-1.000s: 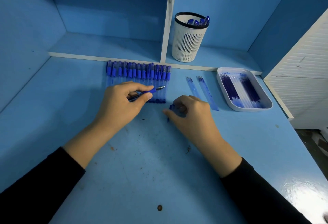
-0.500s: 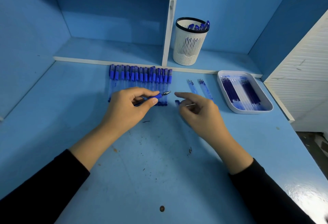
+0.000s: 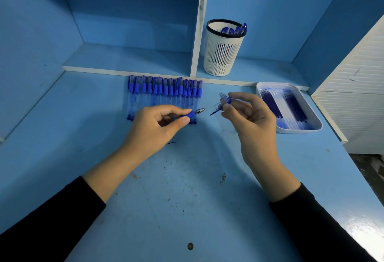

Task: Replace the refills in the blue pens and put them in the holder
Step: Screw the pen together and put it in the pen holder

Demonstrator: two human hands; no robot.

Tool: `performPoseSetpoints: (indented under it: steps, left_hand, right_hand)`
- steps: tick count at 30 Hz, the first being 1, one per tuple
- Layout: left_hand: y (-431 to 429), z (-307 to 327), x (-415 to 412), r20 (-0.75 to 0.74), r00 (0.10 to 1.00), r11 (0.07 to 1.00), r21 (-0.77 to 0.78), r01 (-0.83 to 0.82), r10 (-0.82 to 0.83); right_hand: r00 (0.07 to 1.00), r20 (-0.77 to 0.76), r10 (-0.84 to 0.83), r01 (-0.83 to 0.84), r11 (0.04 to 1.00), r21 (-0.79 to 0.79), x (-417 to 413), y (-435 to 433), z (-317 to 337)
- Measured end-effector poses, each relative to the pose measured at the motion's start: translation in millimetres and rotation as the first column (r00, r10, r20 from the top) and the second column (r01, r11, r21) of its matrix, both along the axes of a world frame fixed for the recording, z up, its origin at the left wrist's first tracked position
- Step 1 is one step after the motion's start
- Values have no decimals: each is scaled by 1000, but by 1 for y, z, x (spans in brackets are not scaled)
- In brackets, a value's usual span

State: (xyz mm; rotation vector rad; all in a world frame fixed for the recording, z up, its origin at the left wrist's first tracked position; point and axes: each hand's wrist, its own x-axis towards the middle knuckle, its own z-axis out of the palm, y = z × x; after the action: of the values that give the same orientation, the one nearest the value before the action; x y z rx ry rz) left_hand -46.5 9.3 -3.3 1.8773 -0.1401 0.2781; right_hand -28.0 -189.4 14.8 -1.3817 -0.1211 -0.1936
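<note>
Over desk [image 3: 187, 199] centre, left hand [image 3: 158, 124] grips blue pen [image 3: 192, 114], tip pointing right; right hand [image 3: 253, 120] pinches clear-blue pen part [image 3: 223, 103] near tip. Behind, pen row [image 3: 164, 93]; holder [image 3: 223, 54] on shelf [image 3: 135, 58]; refill tray [image 3: 291, 131] at right.

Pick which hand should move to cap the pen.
Right, probably. The right hand pinches the cap just off the pen tip; the left hand holds the pen, tip pointing toward the cap. Left can steady it while right closes the gap.

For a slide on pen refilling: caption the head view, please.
Left hand grips an uncapped blue pen; right hand pinches a pen cap beside its tip, row of pens behind.
</note>
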Motion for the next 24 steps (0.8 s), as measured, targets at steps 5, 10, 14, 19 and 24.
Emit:
performPoseSetpoints:
  steps: [5,10,14,19,24]
  left_hand:
    - [-5,-3,0,30,999,1000,-20,16,-15]
    - [-9,-7,4,118,993,1000,-15,10,-8]
    - [-7,-9,6,160,987,1000,-8,-4,5]
    - [-7,-9,4,185,983,1000,6,0,-1]
    - [-8,-6,6,171,985,1000,0,16,-15]
  right_hand:
    - [996,39,84,-83,996,-27,-4,7,-3]
    - [994,9,105,-105,994,3,-7,16,-9]
    - [994,0,106,-106,994,30,-7,17,-9]
    - [993,7,120,-120,991,57,-7,17,-10]
    - [993,17,114,-115,991,65,-9,17,-10]
